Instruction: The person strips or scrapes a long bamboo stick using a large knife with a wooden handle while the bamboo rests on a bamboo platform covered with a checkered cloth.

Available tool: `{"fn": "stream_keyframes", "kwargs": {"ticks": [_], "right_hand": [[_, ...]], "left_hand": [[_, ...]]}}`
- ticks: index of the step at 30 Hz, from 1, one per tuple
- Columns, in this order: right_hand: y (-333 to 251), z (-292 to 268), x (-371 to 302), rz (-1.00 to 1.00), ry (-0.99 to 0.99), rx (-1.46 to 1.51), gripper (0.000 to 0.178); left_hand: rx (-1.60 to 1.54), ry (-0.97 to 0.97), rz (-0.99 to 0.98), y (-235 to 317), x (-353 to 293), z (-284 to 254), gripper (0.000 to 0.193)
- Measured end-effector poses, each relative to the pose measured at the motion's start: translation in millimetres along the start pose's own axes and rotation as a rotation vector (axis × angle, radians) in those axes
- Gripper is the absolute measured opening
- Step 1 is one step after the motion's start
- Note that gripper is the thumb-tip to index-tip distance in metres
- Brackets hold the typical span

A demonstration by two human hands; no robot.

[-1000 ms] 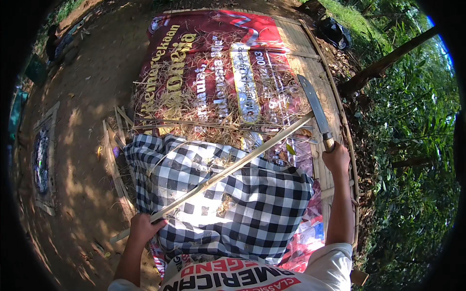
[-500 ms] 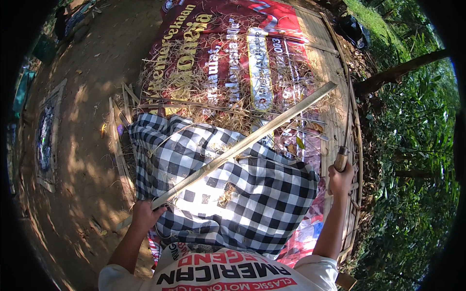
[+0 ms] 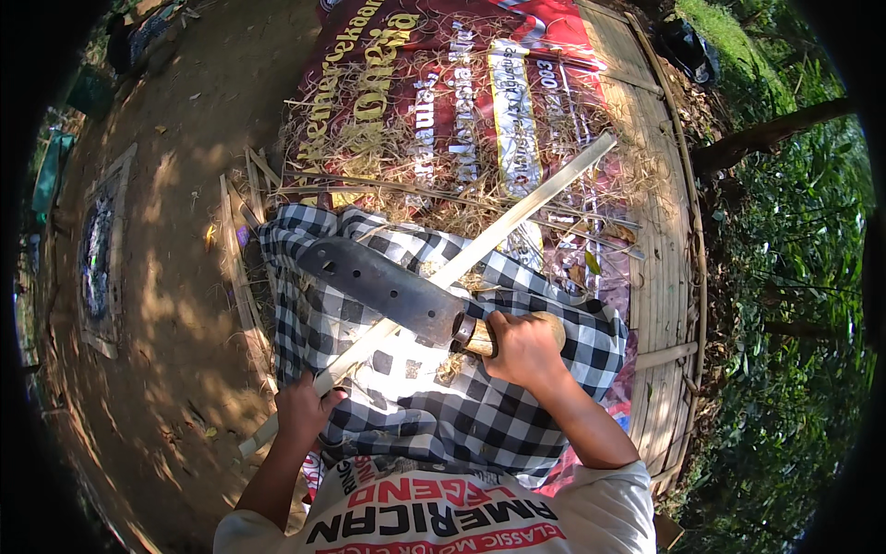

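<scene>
Slanting across my lap is a long pale bamboo strip (image 3: 517, 214), its far end up to the right. My left hand (image 3: 305, 406) is closed around its lower end, a short tail poking out beyond the fist. My right hand (image 3: 528, 351) grips the wooden handle of a machete (image 3: 388, 289). That broad dark blade, pierced with several holes, points to the upper left and lies over the middle of the strip, hiding part of it; whether the two touch I cannot tell. Beneath both, a black-and-white checked cloth (image 3: 517, 397) covers my lap.
A red printed banner (image 3: 388, 111) strewn with curly shavings spreads over a bamboo platform (image 3: 660, 277). Thin strips (image 3: 443, 196) lie across it. More bamboo pieces (image 3: 242, 286) rest at the left edge beside bare ground. A dark pole (image 3: 775, 134) and green plants stand at the right.
My right hand has swung inward from the far right, bringing the machete blade across the bamboo strip. My left hand keeps its hold; the strip's far end sits slightly more to the left.
</scene>
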State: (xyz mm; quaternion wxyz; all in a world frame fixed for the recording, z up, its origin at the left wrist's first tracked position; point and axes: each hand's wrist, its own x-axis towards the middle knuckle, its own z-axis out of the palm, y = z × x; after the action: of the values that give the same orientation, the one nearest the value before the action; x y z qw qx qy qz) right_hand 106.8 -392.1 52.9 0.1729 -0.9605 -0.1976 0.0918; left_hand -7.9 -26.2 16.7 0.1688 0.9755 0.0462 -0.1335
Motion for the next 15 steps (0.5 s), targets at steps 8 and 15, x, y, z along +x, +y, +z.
{"fn": "stream_keyframes", "kwargs": {"ticks": [8, 15], "right_hand": [[79, -44, 22, 0.425, 0.114, -0.177, 0.025], [116, -69, -4, 0.529, 0.257, 0.041, 0.031]], "left_hand": [[0.002, -0.054, -0.023, -8, 3, -4, 0.083], [0.151, -0.085, 0.01, -15, 22, -6, 0.079]]}}
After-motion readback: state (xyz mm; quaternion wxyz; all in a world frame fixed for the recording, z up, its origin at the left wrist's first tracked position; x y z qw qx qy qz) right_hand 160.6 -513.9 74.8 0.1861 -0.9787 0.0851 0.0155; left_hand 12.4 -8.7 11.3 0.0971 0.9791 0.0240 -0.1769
